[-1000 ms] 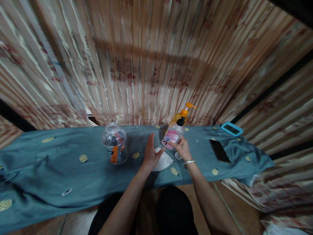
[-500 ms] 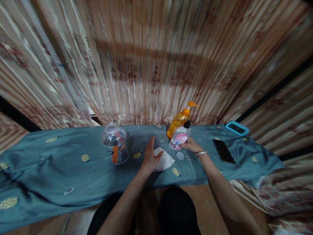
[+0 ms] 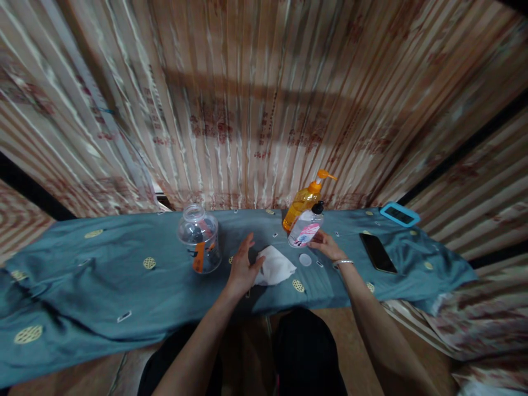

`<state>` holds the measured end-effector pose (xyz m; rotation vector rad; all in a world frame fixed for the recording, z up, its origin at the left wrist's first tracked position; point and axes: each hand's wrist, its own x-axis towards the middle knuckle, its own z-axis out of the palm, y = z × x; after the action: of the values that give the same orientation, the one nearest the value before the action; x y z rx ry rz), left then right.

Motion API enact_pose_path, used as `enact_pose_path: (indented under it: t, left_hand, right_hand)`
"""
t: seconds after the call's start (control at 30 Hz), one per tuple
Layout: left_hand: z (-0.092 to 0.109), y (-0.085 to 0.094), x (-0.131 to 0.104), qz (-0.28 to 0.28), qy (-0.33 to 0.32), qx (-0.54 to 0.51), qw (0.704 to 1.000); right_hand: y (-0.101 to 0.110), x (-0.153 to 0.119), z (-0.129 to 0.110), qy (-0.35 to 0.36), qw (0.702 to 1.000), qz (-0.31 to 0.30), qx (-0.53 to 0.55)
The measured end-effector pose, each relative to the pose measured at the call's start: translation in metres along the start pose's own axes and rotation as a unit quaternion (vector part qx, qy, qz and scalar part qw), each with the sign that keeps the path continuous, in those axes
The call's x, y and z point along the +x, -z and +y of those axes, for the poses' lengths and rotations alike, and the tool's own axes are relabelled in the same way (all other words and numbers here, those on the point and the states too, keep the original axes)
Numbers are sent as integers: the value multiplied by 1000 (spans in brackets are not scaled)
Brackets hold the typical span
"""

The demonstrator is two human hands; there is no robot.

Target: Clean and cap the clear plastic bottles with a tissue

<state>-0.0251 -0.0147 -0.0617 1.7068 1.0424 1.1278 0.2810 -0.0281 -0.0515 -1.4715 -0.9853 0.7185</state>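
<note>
My right hand [image 3: 328,246] is at the lower right side of a clear bottle [image 3: 304,230] with a pink label and black top, its fingers against the bottle and partly hidden by it. The bottle stands upright. Just behind it is an orange pump bottle [image 3: 300,206]. My left hand [image 3: 244,268] is open, thumb and fingers apart, beside a crumpled white tissue [image 3: 277,267]; its thumb is at the tissue's left edge. To the left of that hand stands a clear plastic jar [image 3: 200,242] with an orange label and no lid on its mouth.
A small white disc [image 3: 305,259] lies in front of the clear bottle. On the right are a black phone [image 3: 377,253] and a blue-framed device [image 3: 399,214]. A teal patterned cloth [image 3: 103,286] covers the narrow table, with a striped curtain [image 3: 231,110] close behind.
My left hand has moved left, partly off the tissue. My right hand's fingers have shifted from the front of the clear bottle to its right side, and its label shows more.
</note>
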Motion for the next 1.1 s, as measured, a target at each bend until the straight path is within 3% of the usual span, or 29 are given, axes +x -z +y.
enact_pose_path:
  t: [0.17, 0.27, 0.4, 0.57, 0.7, 0.83, 1.0, 1.1]
  left_hand:
    - [6, 21, -10, 1, 0, -7, 1000]
    - [12, 31, -19, 3, -2, -6, 1000]
    - [25, 44, -32, 23, -30, 2, 999]
    - [49, 75, -44, 77, -91, 48, 992]
    - [63, 110, -47, 165, -145, 101, 970]
    - [52, 129, -40, 286, -138, 137, 938]
    - [23, 119, -19, 251, -42, 74, 964]
    - [15, 114, -6, 231, -25, 37, 972]
  right_hand:
    - [-2, -53, 23, -26, 998, 36, -44]
    - [-8, -78, 34, 11, 989, 36, -143]
    - [-16, -86, 38, 62, 968, 33, -242]
    - [-20, -89, 27, 45, 968, 40, -244]
    - [-40, -103, -5, 56, 986, 15, -154]
    - [-87, -111, -58, 92, 991, -69, -71]
    - [-152, -97, -120, 151, 970, -157, -110]
    - [-181, -81, -146, 201, 947, -189, -162]
